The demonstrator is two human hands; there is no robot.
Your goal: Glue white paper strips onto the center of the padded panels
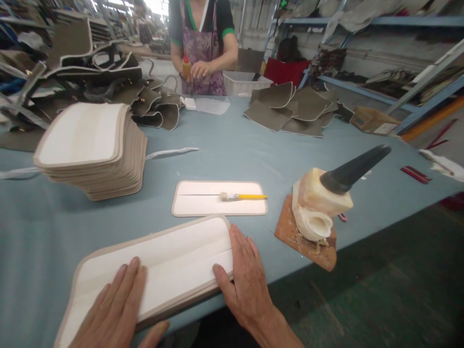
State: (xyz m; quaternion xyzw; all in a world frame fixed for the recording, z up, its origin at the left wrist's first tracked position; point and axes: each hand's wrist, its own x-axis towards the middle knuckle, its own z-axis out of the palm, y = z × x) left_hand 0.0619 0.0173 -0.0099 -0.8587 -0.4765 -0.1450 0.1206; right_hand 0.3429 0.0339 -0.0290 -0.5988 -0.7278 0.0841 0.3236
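A small stack of long white panels with beige edges [174, 256] lies at the table's front edge. Flat on its top left part rests my left hand [116, 299], fingers stretched and thumb out toward the near side. My right hand [248, 270] lies along the stack's right end, fingers straight, thumb on the top panel. Just beyond is a single white panel with rounded corners [195, 205], and across it lies a brush with a yellow handle [252, 196]. To the right, a glue pot with a black handle sticking up [321, 193] stands on a brown board [286, 227].
A tall stack of white-faced panels [83, 135] stands at left on the blue-grey table [217, 150]. Dark grey cut pieces [297, 108] lie at the back. Across the table a person [203, 48] holds a small bottle [186, 66]. The table's right edge drops to a green floor.
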